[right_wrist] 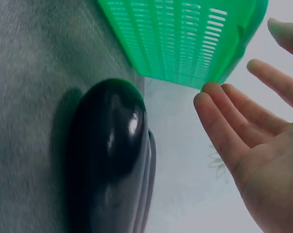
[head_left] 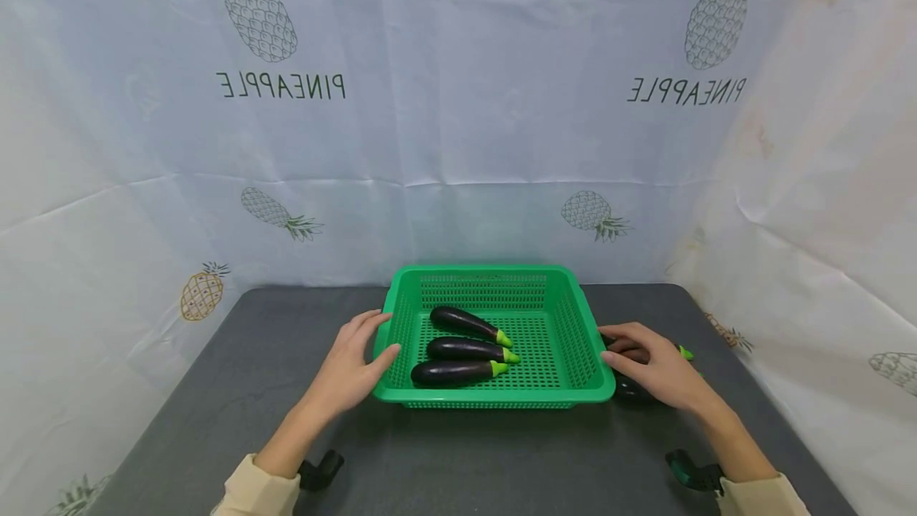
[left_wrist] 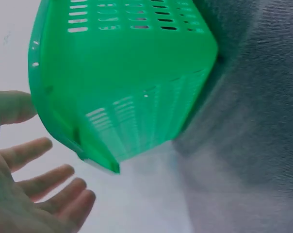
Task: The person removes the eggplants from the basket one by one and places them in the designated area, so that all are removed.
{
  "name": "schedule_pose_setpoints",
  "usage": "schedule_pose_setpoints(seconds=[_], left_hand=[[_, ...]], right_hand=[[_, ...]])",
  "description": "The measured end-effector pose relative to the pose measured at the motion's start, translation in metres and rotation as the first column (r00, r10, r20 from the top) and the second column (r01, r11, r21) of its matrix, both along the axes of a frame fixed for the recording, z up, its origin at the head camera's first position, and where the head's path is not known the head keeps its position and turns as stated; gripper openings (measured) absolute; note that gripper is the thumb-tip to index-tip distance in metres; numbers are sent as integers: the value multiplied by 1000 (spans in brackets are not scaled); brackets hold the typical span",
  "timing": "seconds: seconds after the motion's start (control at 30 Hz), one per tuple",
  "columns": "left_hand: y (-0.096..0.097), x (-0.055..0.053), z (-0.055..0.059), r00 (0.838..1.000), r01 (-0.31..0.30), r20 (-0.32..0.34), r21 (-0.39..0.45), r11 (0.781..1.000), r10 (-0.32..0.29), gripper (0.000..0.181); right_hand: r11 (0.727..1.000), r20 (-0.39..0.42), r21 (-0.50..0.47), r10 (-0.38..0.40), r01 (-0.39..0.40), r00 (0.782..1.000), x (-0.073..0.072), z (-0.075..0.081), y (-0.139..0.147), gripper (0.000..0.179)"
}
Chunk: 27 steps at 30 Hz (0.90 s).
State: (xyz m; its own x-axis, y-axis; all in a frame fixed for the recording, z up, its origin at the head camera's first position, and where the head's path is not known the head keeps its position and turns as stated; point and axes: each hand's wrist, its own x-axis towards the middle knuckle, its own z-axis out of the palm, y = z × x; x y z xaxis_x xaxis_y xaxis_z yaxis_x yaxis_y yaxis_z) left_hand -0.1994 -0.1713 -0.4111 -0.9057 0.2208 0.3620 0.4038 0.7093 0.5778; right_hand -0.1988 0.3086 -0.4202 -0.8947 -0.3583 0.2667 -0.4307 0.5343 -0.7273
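Note:
A green plastic basket stands on the dark table with three dark purple eggplants lying in it, green stems to the right. At its left rim is my left hand, fingers spread; in the left wrist view the thumb overlaps the edge of the basket. My right hand is beside the right rim, above more eggplants that it partly hides. From the right wrist, this hand appears with extended fingers and nothing in its grasp, apart from the glossy eggplant on the table.
Behind the table hangs a pale cloth printed with pineapples, which also covers the sides. A dark strap piece juts from the left wrist and a similar piece from the right.

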Motion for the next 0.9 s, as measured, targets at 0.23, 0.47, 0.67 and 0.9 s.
schedule_pose_setpoints(seconds=[0.23, 0.47, 0.67, 0.9], left_hand=[[15, -3, 12, 993, 27, -114, -65, 998, -34, 39], [31, -9, 19, 992, 84, -88, -101, 991, -93, 33], [46, -15, 19, 986, 166, -8, -142, 976, -169, 32], [62, -21, 15, 969, 242, 90, -194, 951, -228, 32]], right_hand=[[1000, 16, -13, 10, -10, 1000, -3, -5, -5, 43], [999, 53, -24, 22, -21, 998, -8, -11, -6, 44], [999, 70, -29, 21, -19, 997, -13, -16, -7, 45], [999, 66, -40, 24, -22, 998, -16, -20, -8, 46]])
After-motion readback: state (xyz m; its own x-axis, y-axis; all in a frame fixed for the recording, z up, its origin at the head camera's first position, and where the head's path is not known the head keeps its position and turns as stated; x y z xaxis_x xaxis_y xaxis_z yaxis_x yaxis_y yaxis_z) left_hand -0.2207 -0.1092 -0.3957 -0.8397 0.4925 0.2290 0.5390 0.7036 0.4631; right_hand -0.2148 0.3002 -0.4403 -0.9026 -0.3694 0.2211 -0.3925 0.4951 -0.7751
